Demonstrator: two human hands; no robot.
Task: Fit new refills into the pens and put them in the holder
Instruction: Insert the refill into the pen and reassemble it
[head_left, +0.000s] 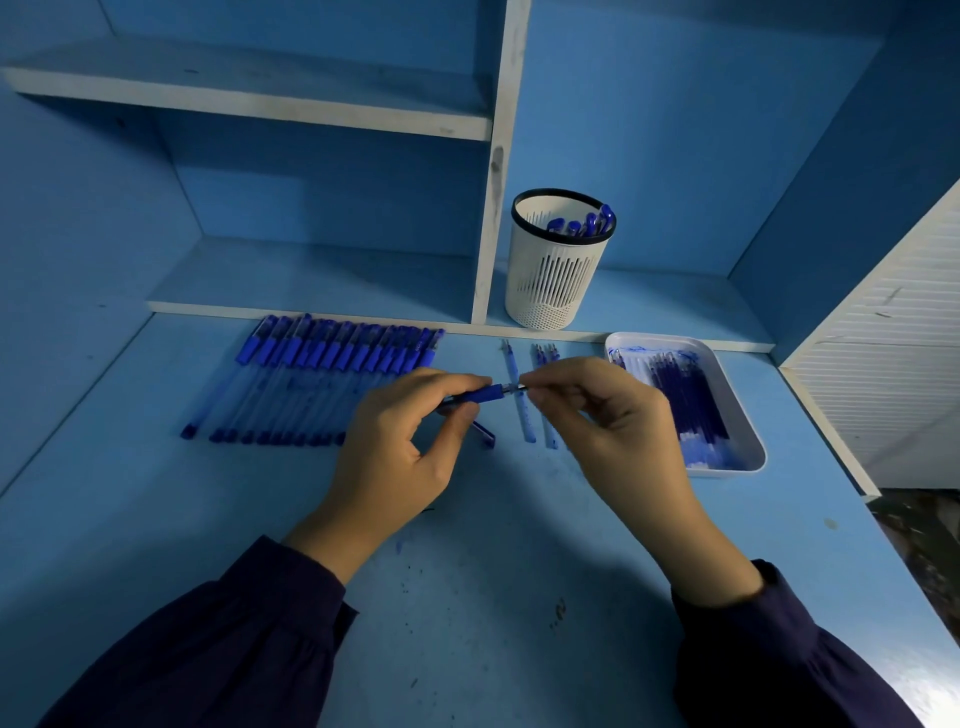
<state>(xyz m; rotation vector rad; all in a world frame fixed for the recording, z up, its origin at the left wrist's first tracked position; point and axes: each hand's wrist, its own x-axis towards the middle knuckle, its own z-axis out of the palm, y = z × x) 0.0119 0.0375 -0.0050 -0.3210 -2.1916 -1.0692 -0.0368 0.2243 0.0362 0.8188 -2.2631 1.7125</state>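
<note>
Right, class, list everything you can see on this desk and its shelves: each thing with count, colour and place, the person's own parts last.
held pen: one, blue grip, between both hands
row of pens: many, overlapping, blue caps, clear barrels, desk left
pen cap: one, blue, on the desk by the left hand
loose refills: several, clear and blue, desk centre
tray: one, white, desk right
refills in tray: many, dark blue
pen holder: one, white, black rim, low shelf
pens in holder: about five, blue caps
desk: blue, ink-spotted
shelf unit: blue, white edges, behind
sleeves: two, dark
left hand: grips the held pen
right hand: pinches its tip end
</note>
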